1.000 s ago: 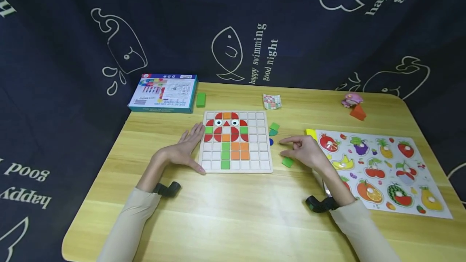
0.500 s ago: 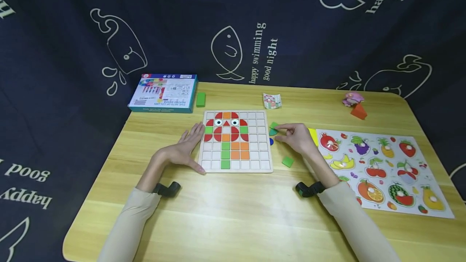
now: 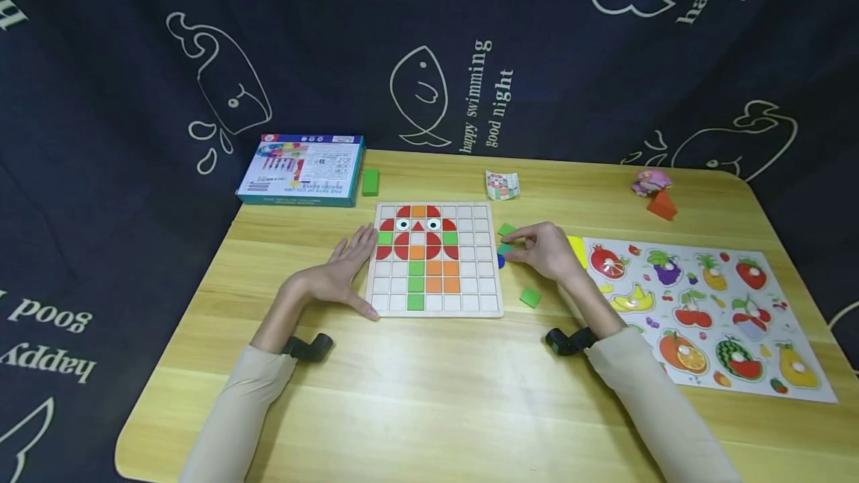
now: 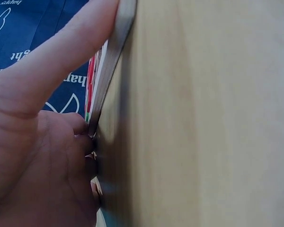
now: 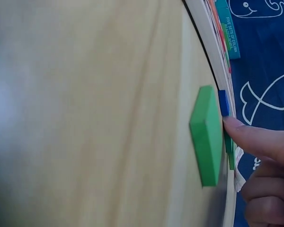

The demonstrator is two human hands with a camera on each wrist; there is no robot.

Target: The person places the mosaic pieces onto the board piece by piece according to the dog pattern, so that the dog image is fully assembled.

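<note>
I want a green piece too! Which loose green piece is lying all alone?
The green square near the grid board's bottom right corner. The other greens sit at the right hand's fingertips.

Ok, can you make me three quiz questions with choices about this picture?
1. Where is the fruit puzzle?
A. right of the grid board
B. left of it
C. on the box

2. How many green squares are in the board?
A. one
B. five
C. ten

3. What is the left hand doing?
A. lying flat against the board's edge
B. making a fist
C. holding the box

Answers: 1 A, it lies on the table's right side. 2 B, two beside the face, three in a column. 3 A, straight fingers touch the left edge.
</note>
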